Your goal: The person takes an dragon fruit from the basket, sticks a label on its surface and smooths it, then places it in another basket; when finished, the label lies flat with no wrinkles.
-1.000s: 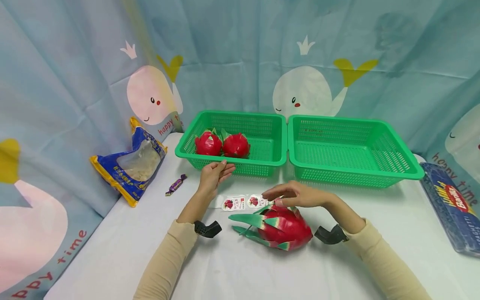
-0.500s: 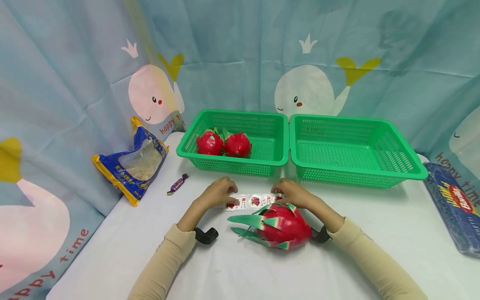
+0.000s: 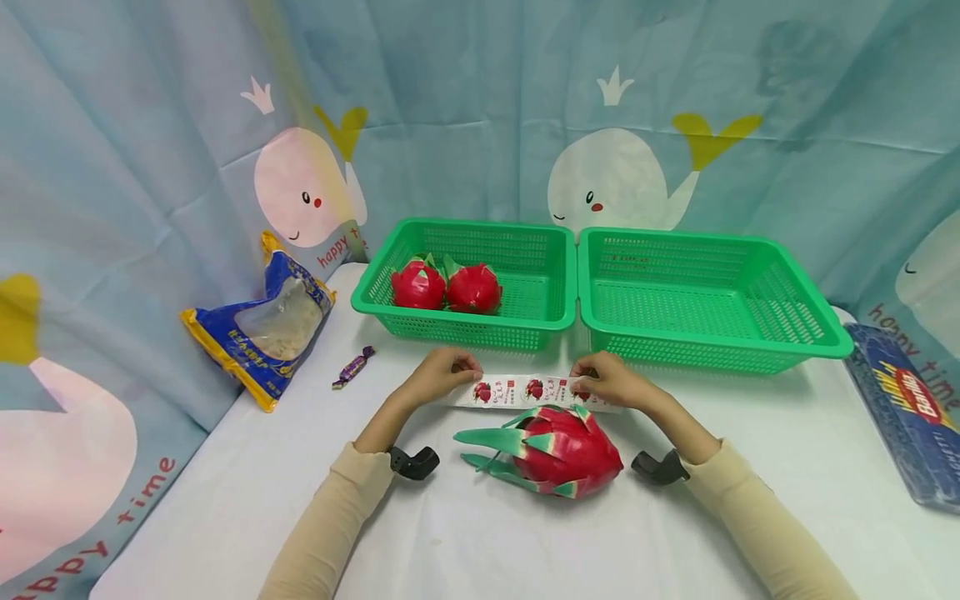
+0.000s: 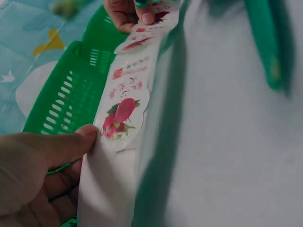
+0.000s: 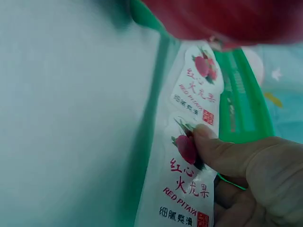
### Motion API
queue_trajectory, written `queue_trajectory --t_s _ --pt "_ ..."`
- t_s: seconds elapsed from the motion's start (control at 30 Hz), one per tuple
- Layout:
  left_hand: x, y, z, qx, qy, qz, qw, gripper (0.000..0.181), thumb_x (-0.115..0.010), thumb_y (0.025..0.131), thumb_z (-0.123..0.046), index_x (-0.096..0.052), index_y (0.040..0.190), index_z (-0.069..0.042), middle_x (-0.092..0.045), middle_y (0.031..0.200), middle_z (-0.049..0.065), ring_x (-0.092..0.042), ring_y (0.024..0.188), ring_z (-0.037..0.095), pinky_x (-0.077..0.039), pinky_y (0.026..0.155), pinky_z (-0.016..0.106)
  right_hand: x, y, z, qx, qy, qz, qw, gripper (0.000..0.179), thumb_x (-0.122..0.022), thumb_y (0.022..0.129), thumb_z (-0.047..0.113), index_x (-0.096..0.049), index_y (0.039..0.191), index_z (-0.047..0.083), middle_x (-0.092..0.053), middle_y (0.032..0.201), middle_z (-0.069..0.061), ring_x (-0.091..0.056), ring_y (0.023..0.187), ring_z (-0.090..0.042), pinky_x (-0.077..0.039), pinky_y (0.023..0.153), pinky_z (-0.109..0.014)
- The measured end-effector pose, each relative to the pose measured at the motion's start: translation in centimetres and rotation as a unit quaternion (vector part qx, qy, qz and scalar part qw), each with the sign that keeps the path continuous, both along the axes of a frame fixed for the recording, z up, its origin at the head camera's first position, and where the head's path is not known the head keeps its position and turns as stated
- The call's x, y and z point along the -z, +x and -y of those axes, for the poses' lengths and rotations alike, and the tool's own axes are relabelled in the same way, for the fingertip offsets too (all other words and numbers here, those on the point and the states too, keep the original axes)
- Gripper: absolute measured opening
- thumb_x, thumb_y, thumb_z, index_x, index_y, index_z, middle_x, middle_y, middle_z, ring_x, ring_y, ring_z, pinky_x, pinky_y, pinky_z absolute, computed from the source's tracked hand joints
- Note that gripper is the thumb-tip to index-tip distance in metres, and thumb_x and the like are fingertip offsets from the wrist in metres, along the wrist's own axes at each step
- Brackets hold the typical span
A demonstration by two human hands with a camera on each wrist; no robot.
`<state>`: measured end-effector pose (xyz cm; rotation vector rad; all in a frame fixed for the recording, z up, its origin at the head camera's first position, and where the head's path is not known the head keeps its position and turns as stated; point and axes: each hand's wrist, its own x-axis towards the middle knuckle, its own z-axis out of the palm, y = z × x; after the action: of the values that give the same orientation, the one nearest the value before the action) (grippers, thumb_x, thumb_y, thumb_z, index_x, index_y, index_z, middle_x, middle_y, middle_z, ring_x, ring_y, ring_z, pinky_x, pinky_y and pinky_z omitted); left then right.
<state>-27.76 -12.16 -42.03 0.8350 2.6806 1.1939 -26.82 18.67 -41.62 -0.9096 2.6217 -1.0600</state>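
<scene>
A strip of fruit stickers (image 3: 517,392) is held up between both hands, behind the large dragon fruit. Near its left end my left hand (image 3: 441,377) pinches its upper edge; in the left wrist view the thumb (image 4: 80,142) presses on blank backing beside a printed sticker (image 4: 120,118). My right hand (image 3: 613,380) pinches the other end, its thumb lying over a "RED PITAYA" sticker (image 5: 187,175) in the right wrist view. On the table just in front lies the large red dragon fruit (image 3: 573,458), its green leaf tips pointing left.
Behind the hands stand two green baskets side by side. The left basket (image 3: 480,332) holds two dragon fruits (image 3: 474,290); the right basket (image 3: 705,354) adjoins it. A wrapped candy (image 3: 353,367) and a blue-yellow bag (image 3: 277,325) lie left, a Barilla spaghetti pack (image 3: 903,408) far right.
My left hand has come back from the left basket's edge to the sticker strip. My right hand took the other end, and the strip has risen off the table.
</scene>
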Motion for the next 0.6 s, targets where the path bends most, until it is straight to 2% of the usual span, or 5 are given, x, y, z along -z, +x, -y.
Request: queue_trajectory --t_s 0.13,0.23,0.37,0.47,0.6 --pt "-0.9 -0.4 -1.0 0.011 0.023 0.008 0.9996 0.009 -0.066 0.084 -0.011 -0.069 0.086 -0.003 -0.067 0.077 0.007 -0.055 0.068 0.008 -0.047 0.064 0.019 -0.9 0.1 -0.7 0.018 0.04 -0.012 0.999 0.006 -0.065 0.083 0.007 -0.064 0.082 0.002 -0.063 0.07 -0.003 -0.052 0.064 -0.009 -0.045 0.06 -0.023" --pt "-1.5 -0.6 -2.0 0.018 0.028 0.013 0.9994 0.009 -0.067 0.084 -0.011 -0.07 0.085 -0.003 -0.067 0.077 0.007 -0.054 0.067 0.007 -0.045 0.063 0.018 -1.5 0.4 -0.2 0.004 0.043 -0.02 0.9988 0.023 -0.067 0.083 0.014 -0.063 0.102 0.0 -0.067 0.087 -0.006 -0.06 0.078 -0.014 -0.052 0.071 -0.03" --pt "-2.3 -0.7 -3.5 0.042 0.051 0.021 0.9975 0.011 -0.066 0.084 -0.011 -0.07 0.086 -0.001 -0.068 0.079 0.009 -0.054 0.066 0.006 -0.044 0.062 0.019 -1.9 0.5 1.8 -0.032 -0.032 -0.037 0.9983 0.045 -0.065 0.086 0.021 -0.054 0.123 0.0 -0.067 0.102 -0.01 -0.065 0.091 -0.019 -0.054 0.078 -0.033" --pt "-2.8 -0.7 -4.5 0.064 0.074 0.038 0.9945 0.014 -0.065 0.085 -0.013 -0.07 0.089 0.0 -0.069 0.082 0.011 -0.056 0.067 0.006 -0.045 0.063 0.019 -2.1 0.6 3.1 -0.037 -0.086 -0.049 0.9944 0.04 -0.064 0.086 0.019 -0.055 0.122 0.002 -0.067 0.094 -0.008 -0.064 0.083 -0.014 -0.052 0.07 -0.025" --pt "-3.2 -0.6 -5.1 0.076 0.101 0.063 0.9899 0.015 -0.063 0.087 -0.012 -0.069 0.091 0.001 -0.069 0.086 0.013 -0.059 0.073 0.005 -0.048 0.068 0.02 -2.3 0.8 3.5 -0.028 -0.124 -0.056 0.9904 0.028 -0.063 0.086 0.009 -0.06 0.113 0.004 -0.065 0.084 -0.005 -0.059 0.072 -0.013 -0.047 0.062 -0.019"
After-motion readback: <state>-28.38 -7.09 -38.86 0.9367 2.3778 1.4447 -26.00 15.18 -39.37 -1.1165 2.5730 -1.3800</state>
